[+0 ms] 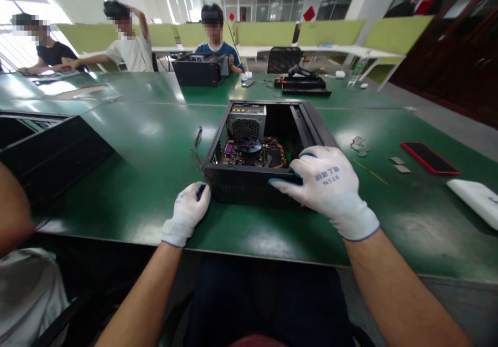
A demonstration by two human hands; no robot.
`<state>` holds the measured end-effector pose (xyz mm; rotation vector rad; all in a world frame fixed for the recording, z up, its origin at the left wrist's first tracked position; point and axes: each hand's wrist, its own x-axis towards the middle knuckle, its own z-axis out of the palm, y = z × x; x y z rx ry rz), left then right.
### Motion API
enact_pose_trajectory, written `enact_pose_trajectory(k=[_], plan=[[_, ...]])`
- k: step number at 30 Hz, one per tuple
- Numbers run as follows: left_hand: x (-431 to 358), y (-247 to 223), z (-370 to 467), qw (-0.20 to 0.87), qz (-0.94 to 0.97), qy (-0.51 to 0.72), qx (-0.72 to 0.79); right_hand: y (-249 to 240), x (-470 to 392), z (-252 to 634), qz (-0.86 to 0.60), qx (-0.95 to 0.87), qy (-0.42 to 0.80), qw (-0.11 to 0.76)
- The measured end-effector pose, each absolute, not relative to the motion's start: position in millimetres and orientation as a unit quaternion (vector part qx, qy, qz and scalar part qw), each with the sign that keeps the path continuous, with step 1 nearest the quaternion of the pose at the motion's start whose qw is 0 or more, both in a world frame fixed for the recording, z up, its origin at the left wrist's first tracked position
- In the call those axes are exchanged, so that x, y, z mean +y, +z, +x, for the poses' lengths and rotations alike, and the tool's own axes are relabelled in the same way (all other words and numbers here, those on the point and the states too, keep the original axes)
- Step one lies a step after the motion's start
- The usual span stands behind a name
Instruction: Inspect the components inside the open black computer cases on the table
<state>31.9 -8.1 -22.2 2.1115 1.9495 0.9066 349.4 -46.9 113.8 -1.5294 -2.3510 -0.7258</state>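
An open black computer case [257, 187] lies on its side in front of me. Inside it are a grey power supply [247, 121], a dark cooling fan [249, 144] on the circuit board, and bundled coloured wires [280, 152]. My right hand [327, 181], in a white glove with blue palm, grips the case's near edge at the right, thumb outside and fingers over the rim. My left hand [189, 207], gloved alike, is closed beside the case's near left corner. A dark spot shows between its thumb and finger; what it holds, if anything, is hidden.
Loose cables [197, 147] stick out left of the case. On the green table [155, 181] to the right lie a red-edged phone [430, 157], small metal pieces [400, 164] and a white object [476, 199]. A black panel [58, 163] stands left. Several people sit around.
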Motion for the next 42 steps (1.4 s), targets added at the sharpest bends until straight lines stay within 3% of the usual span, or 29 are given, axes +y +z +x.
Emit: enact_pose_trajectory(k=[42], plan=[[-6.4, -20.0, 32.5, 0.062, 0.703, 0.322, 0.631, 107.2, -46.4, 348.9, -0.546, -0.794, -0.231, 0.136]])
